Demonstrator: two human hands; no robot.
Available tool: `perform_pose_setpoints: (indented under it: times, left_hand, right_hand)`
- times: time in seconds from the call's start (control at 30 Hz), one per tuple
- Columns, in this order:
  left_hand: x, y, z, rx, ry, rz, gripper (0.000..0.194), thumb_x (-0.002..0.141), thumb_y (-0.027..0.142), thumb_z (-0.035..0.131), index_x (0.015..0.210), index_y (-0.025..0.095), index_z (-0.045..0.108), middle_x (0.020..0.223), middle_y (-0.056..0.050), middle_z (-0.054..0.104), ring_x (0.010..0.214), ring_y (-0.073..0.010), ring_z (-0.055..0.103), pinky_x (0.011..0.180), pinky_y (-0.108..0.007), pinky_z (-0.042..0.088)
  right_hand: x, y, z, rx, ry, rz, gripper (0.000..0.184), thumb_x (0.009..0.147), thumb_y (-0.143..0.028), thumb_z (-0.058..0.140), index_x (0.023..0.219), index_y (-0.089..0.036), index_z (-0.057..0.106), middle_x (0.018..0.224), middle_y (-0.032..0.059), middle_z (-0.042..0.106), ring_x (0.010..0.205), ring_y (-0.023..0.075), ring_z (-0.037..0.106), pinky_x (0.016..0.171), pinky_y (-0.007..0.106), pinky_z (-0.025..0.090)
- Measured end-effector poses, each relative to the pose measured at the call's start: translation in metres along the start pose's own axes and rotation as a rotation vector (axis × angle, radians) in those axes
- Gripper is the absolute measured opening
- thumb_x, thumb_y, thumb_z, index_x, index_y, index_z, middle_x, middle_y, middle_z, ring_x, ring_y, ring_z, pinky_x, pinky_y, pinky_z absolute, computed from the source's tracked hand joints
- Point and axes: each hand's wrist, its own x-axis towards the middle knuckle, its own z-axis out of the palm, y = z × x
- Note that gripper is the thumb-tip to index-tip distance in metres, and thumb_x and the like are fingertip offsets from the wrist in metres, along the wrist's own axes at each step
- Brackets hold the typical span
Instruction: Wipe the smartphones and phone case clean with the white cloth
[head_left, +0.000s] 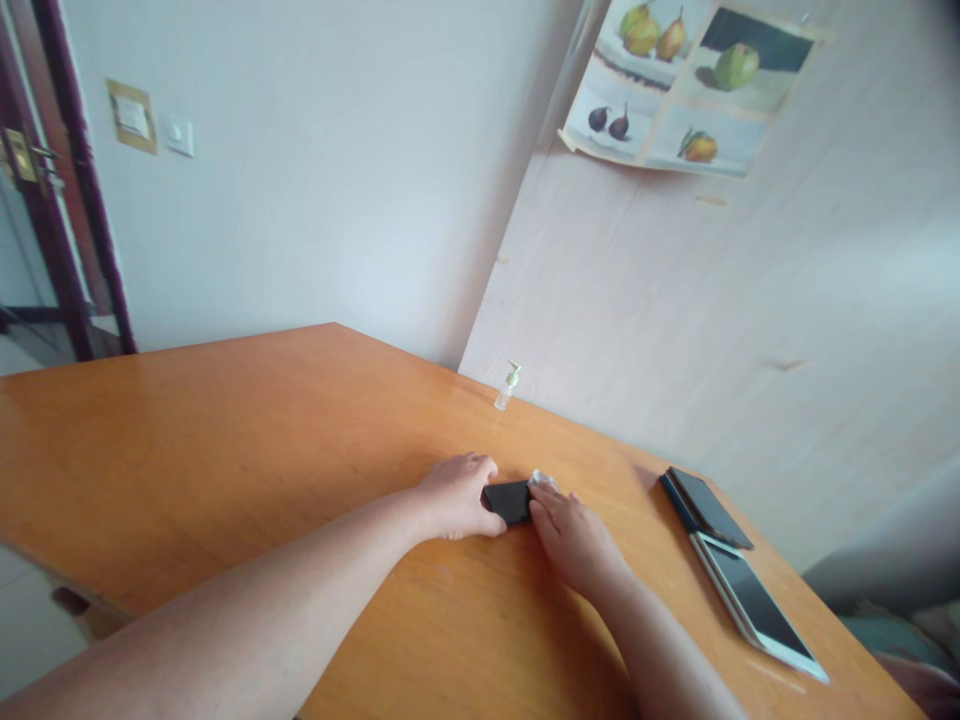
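A black smartphone (507, 501) lies on the orange-brown wooden table. My left hand (459, 497) grips its left end, the thumb at the near edge and the fingers at the far edge. Over the phone's right end rests my right hand (571, 530), with its fingers together. A crumpled whitish piece, like a tissue or wipe (543, 481), shows at the fingertips of that hand; most of it is hidden under the fingers. Behind the hands, close to the wall, stands a small clear pump bottle (505, 388).
To the right lie a white tablet (757, 605) and a dark tablet (709, 508), end to end near the table's (225, 430) right edge. A large pale board (637, 300) with a fruit-painting sheet (690, 85) leans behind the table. A door (64, 180) is at far left.
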Motion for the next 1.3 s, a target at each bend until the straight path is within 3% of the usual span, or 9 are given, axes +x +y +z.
perform_pose_setpoints:
  times: [0.1, 0.2, 0.33, 0.47, 0.6, 0.73, 0.87, 1.07, 1.3]
  left_hand:
    - [0.000, 0.001, 0.000, -0.004, 0.000, -0.004, 0.056, 0.058, 0.051, 0.075, 0.103, 0.024, 0.057, 0.108, -0.006, 0.066, 0.098, -0.0270, 0.063, 0.075, -0.031, 0.050]
    - [0.000, 0.000, 0.001, -0.007, -0.005, -0.013, 0.057, 0.056, 0.051, 0.076, 0.102, 0.024, 0.057, 0.106, -0.006, 0.066, 0.096, -0.0270, 0.064, 0.073, -0.031, 0.050]
    - [0.001, 0.000, 0.001, -0.011, 0.002, -0.006, 0.054, 0.059, 0.051, 0.073, 0.102, 0.024, 0.057, 0.104, -0.006, 0.066, 0.095, -0.0265, 0.064, 0.074, -0.031, 0.050]
    - [0.000, 0.001, 0.000, 0.000, -0.008, -0.008, 0.050, 0.060, 0.050, 0.073, 0.099, 0.024, 0.057, 0.103, -0.006, 0.066, 0.095, -0.0266, 0.064, 0.072, -0.031, 0.050]
    - [0.000, 0.001, 0.000, -0.008, -0.009, -0.013, 0.057, 0.057, 0.051, 0.075, 0.104, 0.024, 0.057, 0.106, -0.006, 0.066, 0.096, -0.0271, 0.064, 0.074, -0.032, 0.050]
    - [0.000, -0.002, 0.003, -0.027, -0.020, -0.020, 0.062, 0.056, 0.051, 0.076, 0.107, 0.024, 0.056, 0.108, -0.006, 0.065, 0.097, -0.0275, 0.064, 0.075, -0.032, 0.050]
    - [0.001, -0.003, 0.003, -0.023, -0.008, -0.014, 0.059, 0.056, 0.050, 0.075, 0.105, 0.024, 0.056, 0.109, -0.006, 0.065, 0.097, -0.0278, 0.063, 0.073, -0.032, 0.049]
    - [0.000, 0.000, 0.001, -0.014, -0.010, 0.003, 0.059, 0.057, 0.051, 0.075, 0.105, 0.023, 0.056, 0.110, -0.007, 0.064, 0.100, -0.0287, 0.062, 0.077, -0.033, 0.049]
    - [0.000, 0.000, 0.002, -0.007, -0.008, -0.011, 0.061, 0.058, 0.051, 0.074, 0.109, 0.023, 0.057, 0.112, -0.007, 0.065, 0.101, -0.0286, 0.063, 0.078, -0.034, 0.050]
  right_hand:
    - [-0.001, 0.004, -0.005, -0.071, -0.005, 0.068, 0.042, 0.099, -0.024, 0.030, 0.121, -0.015, 0.064, 0.133, 0.0152, 0.061, 0.129, 0.0273, 0.052, 0.114, 0.052, 0.027]
    - [-0.011, -0.014, -0.011, -0.018, -0.016, -0.016, 0.042, 0.100, -0.025, 0.029, 0.107, -0.019, 0.070, 0.120, 0.0115, 0.069, 0.116, 0.0238, 0.062, 0.111, 0.045, 0.033]
    - [-0.015, -0.034, -0.010, 0.126, -0.033, -0.195, 0.042, 0.100, -0.027, 0.030, 0.122, -0.020, 0.065, 0.137, 0.0080, 0.059, 0.131, 0.0193, 0.050, 0.115, 0.036, 0.031]
    - [-0.003, -0.022, -0.003, 0.061, -0.011, -0.091, 0.045, 0.099, -0.029, 0.030, 0.131, -0.015, 0.060, 0.144, 0.0120, 0.051, 0.137, 0.0229, 0.043, 0.115, 0.041, 0.029]
    - [-0.003, -0.008, -0.004, -0.026, 0.017, 0.028, 0.040, 0.096, -0.025, 0.035, 0.115, -0.018, 0.068, 0.126, 0.0117, 0.066, 0.122, 0.0254, 0.058, 0.108, 0.041, 0.037]
    - [-0.011, -0.014, -0.002, 0.004, 0.060, -0.036, 0.033, 0.088, -0.019, 0.042, 0.100, -0.021, 0.072, 0.107, 0.0093, 0.072, 0.105, 0.0234, 0.066, 0.092, 0.033, 0.047]
    - [-0.007, -0.012, 0.003, 0.247, 0.166, -0.055, 0.028, 0.080, -0.017, 0.045, 0.088, -0.022, 0.072, 0.092, 0.0049, 0.073, 0.089, 0.0199, 0.066, 0.081, 0.030, 0.048]
    - [0.005, 0.007, 0.011, 0.793, 0.294, 0.227, 0.026, 0.078, -0.035, 0.054, 0.092, -0.016, 0.066, 0.083, 0.0057, 0.072, 0.077, 0.0203, 0.064, 0.072, 0.032, 0.049]
    - [0.013, 0.026, 0.021, 0.410, 0.324, 0.211, 0.023, 0.079, -0.028, 0.052, 0.089, -0.020, 0.071, 0.086, 0.0054, 0.069, 0.080, 0.0210, 0.063, 0.073, 0.033, 0.047]
